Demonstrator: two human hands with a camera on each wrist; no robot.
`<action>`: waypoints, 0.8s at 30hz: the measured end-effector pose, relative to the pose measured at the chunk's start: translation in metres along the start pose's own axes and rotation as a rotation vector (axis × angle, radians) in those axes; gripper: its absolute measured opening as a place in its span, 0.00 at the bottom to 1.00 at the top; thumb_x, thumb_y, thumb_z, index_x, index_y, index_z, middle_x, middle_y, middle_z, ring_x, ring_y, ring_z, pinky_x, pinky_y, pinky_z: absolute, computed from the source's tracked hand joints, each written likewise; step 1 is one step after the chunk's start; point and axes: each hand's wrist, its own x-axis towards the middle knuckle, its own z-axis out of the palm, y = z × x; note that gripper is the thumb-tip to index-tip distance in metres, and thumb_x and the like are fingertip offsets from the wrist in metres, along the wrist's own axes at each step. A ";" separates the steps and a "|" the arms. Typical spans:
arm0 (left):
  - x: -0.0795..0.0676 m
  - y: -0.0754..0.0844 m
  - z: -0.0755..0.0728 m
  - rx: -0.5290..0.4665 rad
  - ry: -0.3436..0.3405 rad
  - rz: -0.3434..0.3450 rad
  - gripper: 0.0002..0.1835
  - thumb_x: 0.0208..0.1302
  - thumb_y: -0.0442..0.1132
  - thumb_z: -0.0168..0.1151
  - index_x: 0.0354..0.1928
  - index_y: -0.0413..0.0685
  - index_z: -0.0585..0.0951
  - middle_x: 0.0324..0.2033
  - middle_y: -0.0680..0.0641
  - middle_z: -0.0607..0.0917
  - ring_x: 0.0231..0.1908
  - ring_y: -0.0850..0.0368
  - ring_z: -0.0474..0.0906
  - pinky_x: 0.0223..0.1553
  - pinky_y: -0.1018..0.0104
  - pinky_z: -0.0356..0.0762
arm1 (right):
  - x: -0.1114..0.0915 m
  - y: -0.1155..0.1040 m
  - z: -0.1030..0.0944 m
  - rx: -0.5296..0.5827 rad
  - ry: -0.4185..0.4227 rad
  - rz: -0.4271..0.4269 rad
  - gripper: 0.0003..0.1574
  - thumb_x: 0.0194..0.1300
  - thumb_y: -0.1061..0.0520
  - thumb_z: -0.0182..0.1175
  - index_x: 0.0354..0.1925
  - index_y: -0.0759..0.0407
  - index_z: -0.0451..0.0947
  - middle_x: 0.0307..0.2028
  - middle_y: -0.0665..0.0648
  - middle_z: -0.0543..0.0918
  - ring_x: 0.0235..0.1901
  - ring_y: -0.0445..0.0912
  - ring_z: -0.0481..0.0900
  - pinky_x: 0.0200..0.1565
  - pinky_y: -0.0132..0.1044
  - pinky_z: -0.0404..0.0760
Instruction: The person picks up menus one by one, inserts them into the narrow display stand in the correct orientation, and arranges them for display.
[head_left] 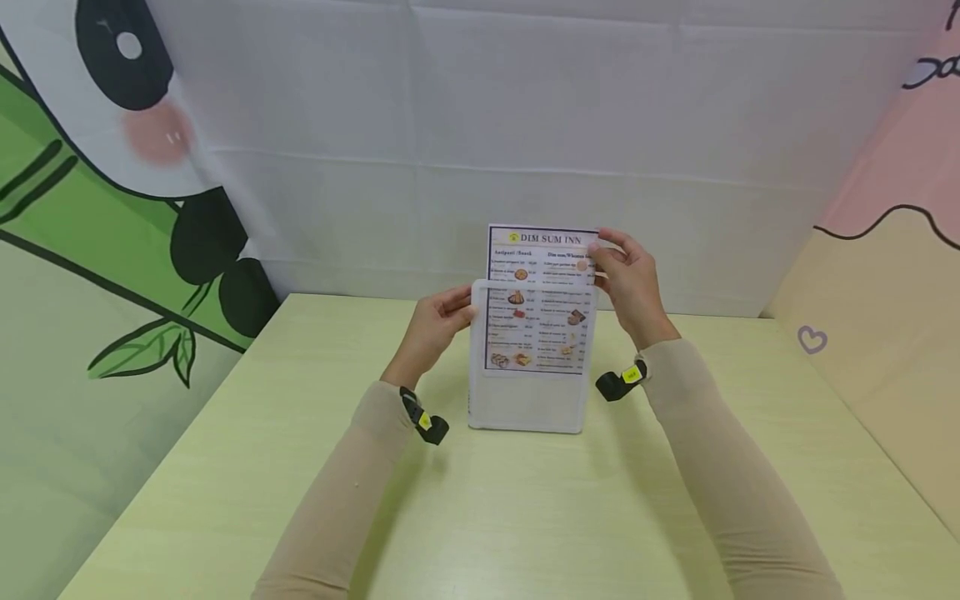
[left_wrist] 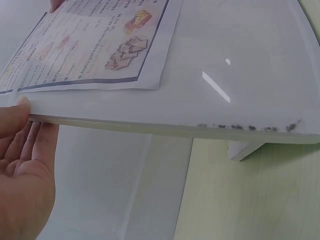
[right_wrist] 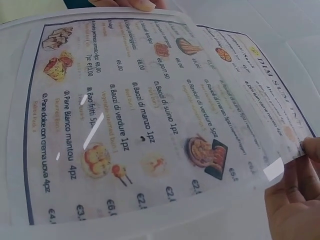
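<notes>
A clear sign holder [head_left: 525, 404] with a pale rim stands upright on the table. A printed Dim Sum Inn menu sheet [head_left: 543, 255] sits partly inside it, its lower part behind the clear front and its heading sticking out over the top edge. My left hand [head_left: 429, 329] grips the holder's upper left edge, thumb [left_wrist: 15, 117] on the front and fingers behind. At the upper right, my right hand [head_left: 633, 287] pinches the side of the menu sheet above the holder's rim. Dark specks mark the holder's side edge in the left wrist view.
The pale green table [head_left: 480, 517] extends around the holder, and a small foot [left_wrist: 244, 149] juts from the holder's base. Behind hangs a white cloth [head_left: 420, 208]. Printed panels flank the table, green at left [head_left: 67, 200] and pink and beige at right [head_left: 885, 275].
</notes>
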 end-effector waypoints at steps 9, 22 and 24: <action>0.000 0.001 -0.001 0.022 0.000 -0.038 0.23 0.69 0.35 0.57 0.65 0.43 0.72 0.58 0.43 0.79 0.57 0.51 0.78 0.58 0.61 0.78 | 0.002 0.003 0.001 -0.034 -0.003 -0.038 0.17 0.67 0.53 0.61 0.52 0.57 0.76 0.41 0.51 0.80 0.38 0.43 0.79 0.40 0.28 0.81; 0.000 0.000 0.001 0.016 0.001 -0.026 0.24 0.69 0.34 0.57 0.66 0.42 0.71 0.59 0.43 0.79 0.57 0.51 0.77 0.58 0.63 0.78 | 0.002 0.007 0.002 -0.017 0.016 -0.033 0.17 0.63 0.51 0.64 0.47 0.58 0.77 0.37 0.50 0.82 0.33 0.42 0.81 0.40 0.27 0.82; 0.000 0.000 0.001 0.014 0.001 -0.025 0.24 0.69 0.34 0.57 0.66 0.42 0.71 0.59 0.43 0.79 0.57 0.51 0.77 0.58 0.63 0.78 | 0.002 0.008 0.002 -0.015 0.019 -0.033 0.17 0.62 0.50 0.65 0.46 0.59 0.78 0.37 0.50 0.83 0.33 0.42 0.81 0.40 0.26 0.83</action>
